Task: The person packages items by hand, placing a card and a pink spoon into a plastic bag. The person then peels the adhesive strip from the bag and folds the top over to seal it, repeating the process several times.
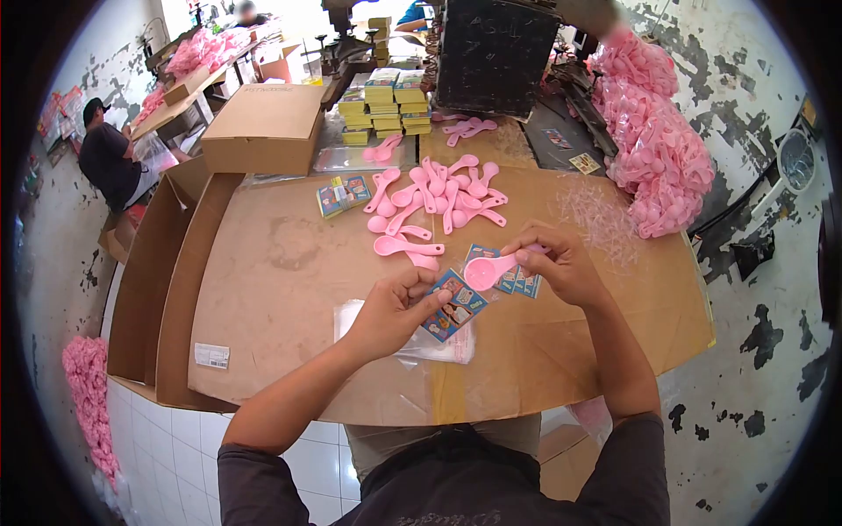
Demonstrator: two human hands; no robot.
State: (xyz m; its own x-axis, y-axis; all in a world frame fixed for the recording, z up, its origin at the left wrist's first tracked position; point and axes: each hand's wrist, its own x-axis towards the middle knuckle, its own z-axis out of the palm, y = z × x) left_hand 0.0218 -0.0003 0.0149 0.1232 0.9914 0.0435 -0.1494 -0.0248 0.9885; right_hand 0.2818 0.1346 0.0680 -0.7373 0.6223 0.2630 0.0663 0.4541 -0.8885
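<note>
Between the thumb and fingers of my left hand point(399, 311) is a blue printed card point(453, 307), tilted over the table. My right hand point(557, 263) pinches the handle of a pink measuring spoon point(482, 273), its bowl beside the card's upper right edge. Below the spoon lie several more blue printed cards point(526, 284), partly covered by my right hand. Clear plastic bags point(460, 344) lie flat under and beside my left hand. Just beyond my hands is a loose heap of pink spoons point(438, 197).
Left of the spoons sits a small card stack point(342, 195). Farther back are a closed cardboard box point(263, 123), stacked cards point(383, 101) and a black machine box point(491, 57). Bagged pink spoons point(653, 140) pile up at right. A seated person point(114, 162) works at far left.
</note>
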